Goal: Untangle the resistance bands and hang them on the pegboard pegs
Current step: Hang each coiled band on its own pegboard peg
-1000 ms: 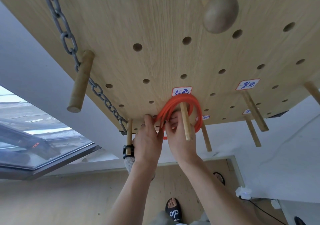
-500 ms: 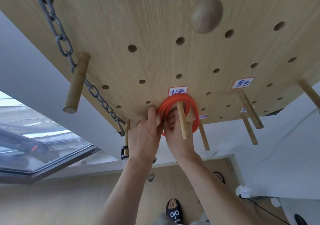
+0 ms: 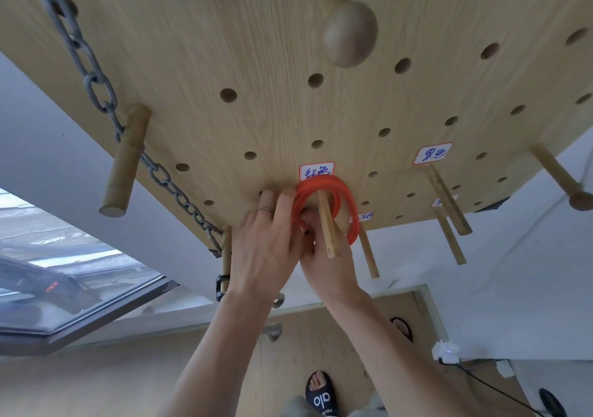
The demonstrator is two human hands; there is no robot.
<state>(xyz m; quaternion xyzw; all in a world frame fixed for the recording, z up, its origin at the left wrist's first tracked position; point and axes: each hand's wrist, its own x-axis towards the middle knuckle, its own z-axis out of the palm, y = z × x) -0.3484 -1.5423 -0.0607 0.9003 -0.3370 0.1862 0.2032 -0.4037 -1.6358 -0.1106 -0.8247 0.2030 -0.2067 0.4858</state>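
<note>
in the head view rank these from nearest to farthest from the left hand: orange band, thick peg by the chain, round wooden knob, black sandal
1. orange band: right beside the left hand, looped on a peg.
2. thick peg by the chain: off to the left.
3. black sandal and round wooden knob: sandal below, knob above; too close to call.

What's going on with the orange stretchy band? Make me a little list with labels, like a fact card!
band: orange resistance band, coiled in loops around a wooden peg
board: wooden pegboard with many holes and small labels
label above band: white tag with blue writing
left hand: fingers straight, pressing at the band's left side
right hand: under the peg, fingers at the band's lower loops; grip hidden
other pegs: bare thin pegs to the right
chain: metal chain hanging on the left
</note>
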